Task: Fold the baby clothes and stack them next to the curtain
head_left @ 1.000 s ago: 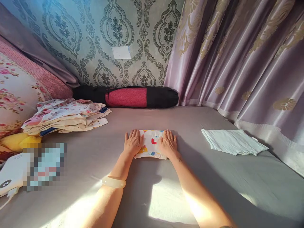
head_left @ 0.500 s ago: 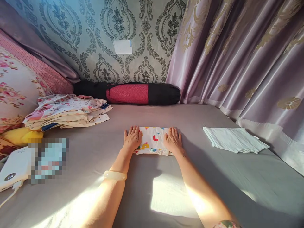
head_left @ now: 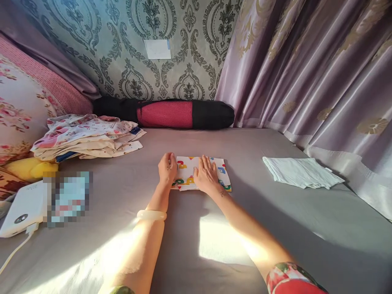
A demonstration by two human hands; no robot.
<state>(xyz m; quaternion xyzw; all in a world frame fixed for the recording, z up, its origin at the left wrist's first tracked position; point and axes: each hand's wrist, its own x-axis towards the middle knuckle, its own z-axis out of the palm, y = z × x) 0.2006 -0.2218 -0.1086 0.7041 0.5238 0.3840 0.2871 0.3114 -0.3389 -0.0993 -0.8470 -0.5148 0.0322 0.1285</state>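
Note:
A folded white cloth (head_left: pixel 187 163) with colourful prints lies flat on the grey sheet in front of me. My left hand (head_left: pixel 167 168) is closed at its left edge, fingers curled in over that border; the fingertips are partly hidden. Across the top of the same cloth, right of its middle, my right hand (head_left: pixel 207 173) rests palm down with fingers stretched out. The cloth's right end shows past the right hand, and layered edges stick out along its near side.
Folded printed clothes (head_left: pixel 88 136) are piled at the left. A pale folded garment (head_left: pixel 301 172) lies right. A white power bank (head_left: pixel 24 210) with a cable and a blurred packet (head_left: pixel 70 200) sit at left. A black-and-red roll (head_left: pixel 165 114) lies along the wall; curtains (head_left: pixel 290 73) hang right.
My right hand has slid left from the cloth's right edge onto its top. My left hand has gone from flat to curled at the left edge. The view has tilted slightly down.

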